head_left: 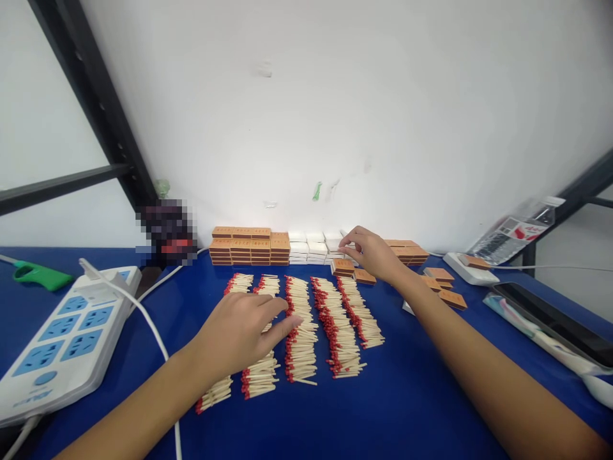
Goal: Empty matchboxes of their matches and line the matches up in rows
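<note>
My right hand (371, 252) reaches to the back row, thumb and fingertips closing on a white matchbox tray (335, 241) at the right end of the white stack. Just below it, orange matchbox sleeves (342, 265) lie on the table. My left hand (244, 329) is held over the left rows of matchsticks, thumb and index finger apart, nothing between them. Several rows of red-headed matchsticks (301, 345) lie spread in columns; the left hand hides parts of two. Left of the white trays stand stacked orange matchboxes (249, 246).
A white power strip (67, 338) with a cable lies at left, a green lighter (43, 275) behind it. At right are loose matchboxes (438, 275), a white adapter (472, 268), a clear bottle (520, 230) and a dark phone (555, 319). A white wall (335, 115) rises behind.
</note>
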{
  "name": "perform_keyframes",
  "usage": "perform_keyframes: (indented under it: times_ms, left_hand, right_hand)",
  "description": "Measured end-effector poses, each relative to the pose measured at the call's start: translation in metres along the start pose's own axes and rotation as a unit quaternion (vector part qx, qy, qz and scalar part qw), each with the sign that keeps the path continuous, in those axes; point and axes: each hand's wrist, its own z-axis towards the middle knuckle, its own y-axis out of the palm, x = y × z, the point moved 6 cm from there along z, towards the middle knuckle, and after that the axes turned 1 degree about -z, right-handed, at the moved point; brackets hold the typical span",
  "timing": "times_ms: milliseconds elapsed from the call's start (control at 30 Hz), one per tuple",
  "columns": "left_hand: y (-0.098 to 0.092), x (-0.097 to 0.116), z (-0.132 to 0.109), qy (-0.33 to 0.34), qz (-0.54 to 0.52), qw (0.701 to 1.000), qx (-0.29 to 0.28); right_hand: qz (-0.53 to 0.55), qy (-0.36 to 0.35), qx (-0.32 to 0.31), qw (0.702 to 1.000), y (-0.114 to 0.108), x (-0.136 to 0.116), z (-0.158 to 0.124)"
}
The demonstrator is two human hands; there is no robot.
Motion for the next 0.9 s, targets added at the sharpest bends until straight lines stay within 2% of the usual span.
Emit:
perform_keyframes:
  times_ms: [333,500,700,900]
  left_hand:
    - [-0.001,0.001,0.000,0.003,0.003,1.000,-0.001]
    - [-0.001,0.000,0.001,0.003,0.003,1.000,-0.001]
    - [-0.002,0.000,0.001,0.002,0.002,1.000,-0.002]
    - [-0.002,0.001,0.001,0.002,0.007,1.000,-0.002]
  right_hand:
    - [-0.006,-0.009,0.006,1.000,0.000,-0.003,-0.002]
    - [-0.024,0.009,0.016,1.000,-0.003,0.002,-0.006]
    - [-0.016,0.072,-0.025,0.997,0.002,0.015,-0.009]
    - [-0.003,0.050,-0.029,0.998,0.001,0.007,-0.010]
